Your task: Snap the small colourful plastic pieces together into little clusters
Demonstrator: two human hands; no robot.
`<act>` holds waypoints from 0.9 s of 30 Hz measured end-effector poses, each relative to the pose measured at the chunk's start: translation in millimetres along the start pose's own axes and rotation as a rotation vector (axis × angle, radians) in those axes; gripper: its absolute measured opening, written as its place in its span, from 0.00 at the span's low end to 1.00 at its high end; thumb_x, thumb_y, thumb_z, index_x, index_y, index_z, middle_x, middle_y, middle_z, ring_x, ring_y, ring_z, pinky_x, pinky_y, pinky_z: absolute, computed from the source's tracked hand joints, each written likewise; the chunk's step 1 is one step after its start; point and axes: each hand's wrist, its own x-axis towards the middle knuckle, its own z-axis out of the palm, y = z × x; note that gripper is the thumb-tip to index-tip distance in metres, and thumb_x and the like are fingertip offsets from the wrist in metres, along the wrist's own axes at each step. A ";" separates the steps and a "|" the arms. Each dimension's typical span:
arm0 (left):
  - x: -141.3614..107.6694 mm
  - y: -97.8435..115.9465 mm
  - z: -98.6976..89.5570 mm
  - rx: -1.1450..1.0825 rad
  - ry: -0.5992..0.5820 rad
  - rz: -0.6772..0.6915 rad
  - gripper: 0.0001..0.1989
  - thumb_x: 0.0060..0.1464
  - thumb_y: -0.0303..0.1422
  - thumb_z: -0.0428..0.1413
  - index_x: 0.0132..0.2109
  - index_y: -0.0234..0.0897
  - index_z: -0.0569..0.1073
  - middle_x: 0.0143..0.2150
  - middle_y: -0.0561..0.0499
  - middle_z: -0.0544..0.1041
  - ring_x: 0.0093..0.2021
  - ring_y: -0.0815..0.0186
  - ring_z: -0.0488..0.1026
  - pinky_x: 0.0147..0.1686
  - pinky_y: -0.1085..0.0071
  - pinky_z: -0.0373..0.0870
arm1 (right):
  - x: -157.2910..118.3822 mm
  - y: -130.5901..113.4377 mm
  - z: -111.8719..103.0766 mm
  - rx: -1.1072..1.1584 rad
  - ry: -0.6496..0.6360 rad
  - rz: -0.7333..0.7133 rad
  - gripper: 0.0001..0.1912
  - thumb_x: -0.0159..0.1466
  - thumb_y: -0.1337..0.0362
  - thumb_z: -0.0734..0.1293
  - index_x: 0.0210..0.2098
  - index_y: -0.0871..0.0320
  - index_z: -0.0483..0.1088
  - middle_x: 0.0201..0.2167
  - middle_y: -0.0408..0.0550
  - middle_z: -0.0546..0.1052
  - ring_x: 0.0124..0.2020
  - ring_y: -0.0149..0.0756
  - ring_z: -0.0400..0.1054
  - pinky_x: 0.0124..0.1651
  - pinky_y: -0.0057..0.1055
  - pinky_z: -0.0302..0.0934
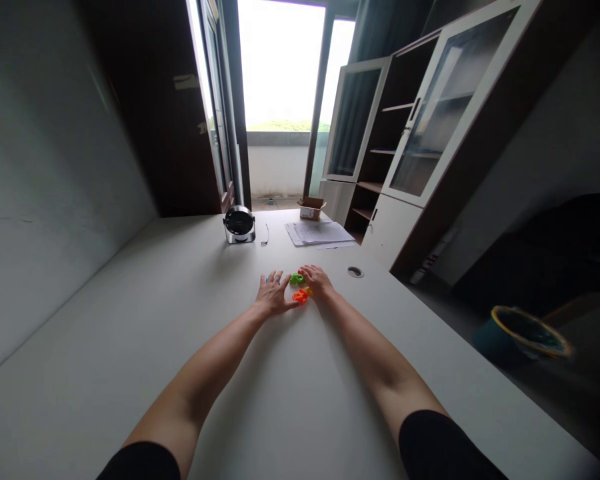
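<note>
Two hands surround small bright pieces on the desk. The left hand is spread and appears ungripped, its thumb beside the orange piece. The right hand curls by the red piece; whether it grasps cannot be told. Between them lies the green piece. Handling one piece alone would call for careful fingertips. Papers lie far right.

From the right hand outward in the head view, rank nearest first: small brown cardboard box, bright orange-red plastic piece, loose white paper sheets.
1. Orange-red plastic piece: just left of the right hand.
2. White paper sheets: ahead, farther up the table.
3. Brown cardboard box: beyond the sheets.
</note>
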 end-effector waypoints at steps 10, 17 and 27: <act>10.7 6.9 4.3 -0.047 -0.019 0.051 0.51 0.44 0.67 0.50 0.68 0.43 0.56 0.67 0.40 0.63 0.66 0.45 0.56 0.63 0.47 0.52 | -7.3 -25.5 11.1 0.169 0.060 0.101 0.21 0.72 0.59 0.51 0.39 0.56 0.74 0.40 0.49 0.79 0.45 0.37 0.69 0.54 0.31 0.57; -0.7 9.9 -1.0 -0.052 0.044 0.102 0.48 0.46 0.63 0.53 0.67 0.40 0.58 0.63 0.40 0.67 0.61 0.49 0.63 0.61 0.54 0.55 | -20.9 -44.0 9.0 0.405 0.170 0.409 0.22 0.71 0.54 0.51 0.49 0.52 0.72 0.45 0.46 0.79 0.44 0.36 0.72 0.49 0.30 0.63; -27.0 -21.7 -17.8 -0.043 0.046 0.085 0.46 0.48 0.61 0.54 0.68 0.40 0.57 0.64 0.41 0.67 0.62 0.50 0.64 0.62 0.57 0.56 | -4.0 -83.0 30.2 0.382 0.132 0.346 0.21 0.69 0.55 0.53 0.53 0.52 0.70 0.50 0.47 0.77 0.50 0.38 0.70 0.56 0.34 0.61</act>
